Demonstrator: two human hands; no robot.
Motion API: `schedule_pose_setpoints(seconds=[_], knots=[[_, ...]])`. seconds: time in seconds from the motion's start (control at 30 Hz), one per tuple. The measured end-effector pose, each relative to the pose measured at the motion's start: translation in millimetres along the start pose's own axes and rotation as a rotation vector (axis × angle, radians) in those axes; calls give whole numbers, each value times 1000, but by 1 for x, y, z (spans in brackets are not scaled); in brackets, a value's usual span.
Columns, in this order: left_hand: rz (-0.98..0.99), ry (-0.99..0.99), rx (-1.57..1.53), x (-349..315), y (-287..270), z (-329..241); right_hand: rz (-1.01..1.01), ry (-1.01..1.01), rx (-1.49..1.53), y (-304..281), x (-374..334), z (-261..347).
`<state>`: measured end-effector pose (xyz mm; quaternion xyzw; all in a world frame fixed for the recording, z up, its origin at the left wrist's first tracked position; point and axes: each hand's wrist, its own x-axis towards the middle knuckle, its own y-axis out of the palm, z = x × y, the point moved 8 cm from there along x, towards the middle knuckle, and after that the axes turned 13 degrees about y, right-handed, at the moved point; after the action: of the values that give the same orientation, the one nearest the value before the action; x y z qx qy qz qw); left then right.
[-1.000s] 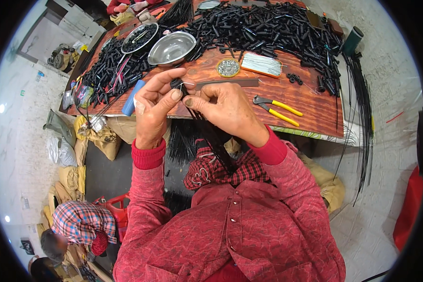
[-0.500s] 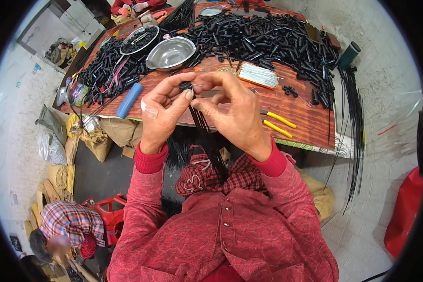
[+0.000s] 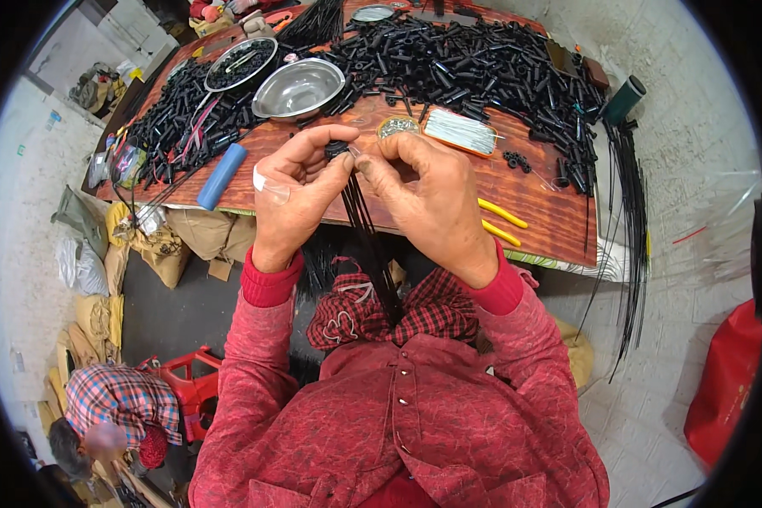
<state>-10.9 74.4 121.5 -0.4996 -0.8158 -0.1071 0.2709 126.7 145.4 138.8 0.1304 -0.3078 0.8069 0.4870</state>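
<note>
Between the thumb and fingers of my left hand (image 3: 292, 195) is the top of a bundle of thin black strands (image 3: 364, 237), which hangs down toward my lap. At its upper end sits a small round black piece (image 3: 337, 149). My right hand (image 3: 436, 195) pinches a thin, pale wire (image 3: 355, 151) close beside that piece; the fingers partly hide it. A strip of white tape wraps one left finger. Just beyond the right hand lie a round dish of small metal parts (image 3: 398, 126) and an orange-rimmed tray of thin metal pins (image 3: 460, 131). Yellow-handled pliers (image 3: 504, 222) rest right of my right wrist.
A heap of black tubes (image 3: 483, 72) spreads across the wooden table's far side. A steel bowl (image 3: 299, 89), a bowl of black parts (image 3: 241, 66), a blue cylinder (image 3: 222, 176) and small black rings (image 3: 516, 161) lie around. Another person (image 3: 123, 402) bends at lower left beside a red chair (image 3: 193, 385).
My right fingers have closed in a tighter pinch on the wire, beside the black piece. The left hand keeps its hold on the strands. The whole view has shifted slightly.
</note>
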Motion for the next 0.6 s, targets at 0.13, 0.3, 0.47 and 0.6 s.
schedule_pose_setpoints(seconds=[0.13,0.3,0.47,0.6], knots=[[9,10,2,0,1,-2,60,146,122,4,0,-8],[70,59,-79,-2,5,-7,9,104,52,-2,-2,-7],[82,26,-84,-5,5,-5,72,58,59,-1,-5,-6],[121,42,-144,-5,6,-2,121,193,247,2,-9,-21]])
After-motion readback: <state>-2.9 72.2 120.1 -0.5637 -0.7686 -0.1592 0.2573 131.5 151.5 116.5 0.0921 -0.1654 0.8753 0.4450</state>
